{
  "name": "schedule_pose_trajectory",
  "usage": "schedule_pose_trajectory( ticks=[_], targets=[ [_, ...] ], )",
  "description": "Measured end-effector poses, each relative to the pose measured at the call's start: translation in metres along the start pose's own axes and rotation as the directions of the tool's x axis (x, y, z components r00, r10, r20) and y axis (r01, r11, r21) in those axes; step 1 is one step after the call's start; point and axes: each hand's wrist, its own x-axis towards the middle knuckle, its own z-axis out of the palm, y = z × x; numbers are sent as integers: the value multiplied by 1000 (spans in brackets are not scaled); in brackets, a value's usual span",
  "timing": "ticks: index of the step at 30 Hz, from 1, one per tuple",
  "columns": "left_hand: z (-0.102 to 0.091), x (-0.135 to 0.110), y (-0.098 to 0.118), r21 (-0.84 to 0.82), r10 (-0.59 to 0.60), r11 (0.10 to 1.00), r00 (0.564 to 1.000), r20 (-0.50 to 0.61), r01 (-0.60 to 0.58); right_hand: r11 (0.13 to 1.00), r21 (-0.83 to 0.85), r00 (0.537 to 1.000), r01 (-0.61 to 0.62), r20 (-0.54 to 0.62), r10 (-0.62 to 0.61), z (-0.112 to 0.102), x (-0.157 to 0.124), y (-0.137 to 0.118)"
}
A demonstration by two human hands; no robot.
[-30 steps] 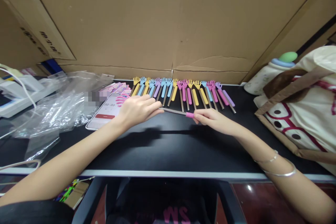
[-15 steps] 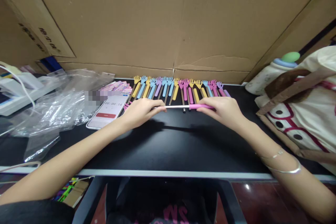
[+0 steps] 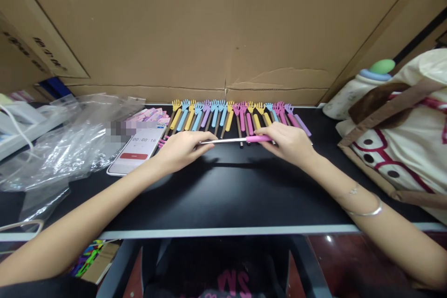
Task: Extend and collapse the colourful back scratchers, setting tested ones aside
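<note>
Level above the black table, a back scratcher (image 3: pixel 257 138) with a pink handle and a thin metal rod is held between both hands. My left hand (image 3: pixel 181 149) pinches the rod end, and a pink claw shows just beyond its far side. My right hand (image 3: pixel 288 142) grips the pink handle with thumb and fingers closed. Behind the hands lies a row of several back scratchers (image 3: pixel 215 114) in yellow, blue, purple and pink, claws toward the cardboard. The right hand partly covers the lower ends of some of them.
Left of the row lies a phone (image 3: pixel 138 150) showing a running timer, with pink printed pieces (image 3: pixel 150 115) behind it. Clear plastic bags (image 3: pixel 80 135) and a white power strip (image 3: pixel 21 125) are farther left. A cloth bag (image 3: pixel 412 149) and a bottle (image 3: pixel 352 98) stand right. Cardboard (image 3: pixel 174 23) walls the back.
The view has shifted slightly. My hands have come a little closer together along the back scratcher, and both still hold it. The phone timer has gone from 14 to 16.
</note>
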Motion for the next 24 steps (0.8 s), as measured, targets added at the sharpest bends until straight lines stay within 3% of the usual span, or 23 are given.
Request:
schedule_pose_trajectory(
  ticks=[8,14,17,24],
  targets=[
    [-3,-2,3,257,108,963,989,-99,-79,990,132,999,-40,5,40,-7,-6,3],
    [-13,-3,1,480,14,877,1000,-6,-9,988,149,999,-50,19,48,-3,-9,1],
    [-16,-4,4,510,-29,860,1000,3,23,971,211,993,-114,46,107,0,-10,3],
    [-9,-3,3,446,27,895,995,-93,17,935,267,972,-235,95,217,4,-12,4]
  ],
)
